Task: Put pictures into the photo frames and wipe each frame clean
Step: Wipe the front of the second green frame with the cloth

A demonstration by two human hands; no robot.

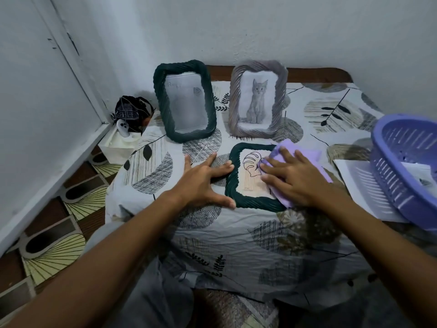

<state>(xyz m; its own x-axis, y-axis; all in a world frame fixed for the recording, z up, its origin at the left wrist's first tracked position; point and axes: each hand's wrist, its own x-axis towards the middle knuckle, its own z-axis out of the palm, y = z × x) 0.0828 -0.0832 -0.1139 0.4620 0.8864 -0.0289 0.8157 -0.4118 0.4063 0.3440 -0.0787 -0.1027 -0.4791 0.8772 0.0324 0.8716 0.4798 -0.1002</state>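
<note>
With the fingers of my left hand [203, 183] spread to brace the dark green frame [254, 177] lying flat near the desk's [236, 233] middle, my flattened right hand [295, 177] pressed the purple cloth [305, 157] over its glass.

Faint handwriting, perhaps "Re", on the standing dark frame's picture [186, 102].
</note>
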